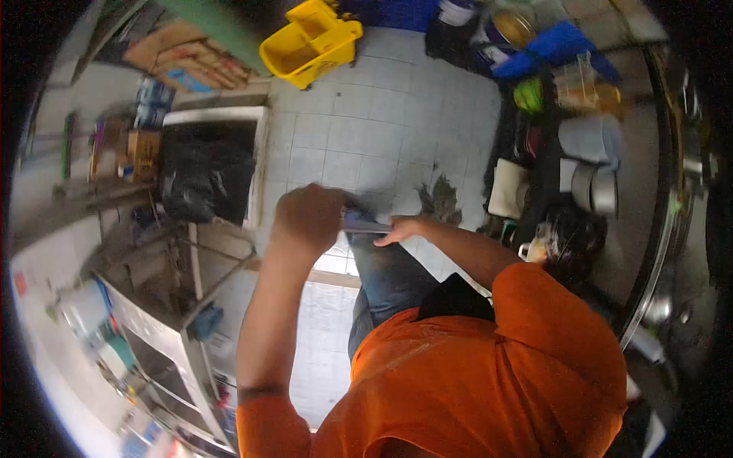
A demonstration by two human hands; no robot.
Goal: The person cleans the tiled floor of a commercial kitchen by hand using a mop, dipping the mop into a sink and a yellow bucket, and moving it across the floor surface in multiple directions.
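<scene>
A thin, flat grey item (368,227) spans the gap between my two hands, in front of my body; blur hides its exact kind. My left hand (309,220) is closed in a fist at its left end, smeared by motion. At the other end my right hand (402,229) pinches it, thumb below and fingers above. My jeans (389,267) show beneath the item. Beyond my hands, a dark ragged patch (440,200) marks the tiled floor (343,149).
A yellow mop bucket (311,46) stands at the far end. On the left are a black-covered, white-framed opening (210,168) and a metal frame (191,305). Pots (603,191), a grey bucket (589,139) and a blue item (557,49) line the right side.
</scene>
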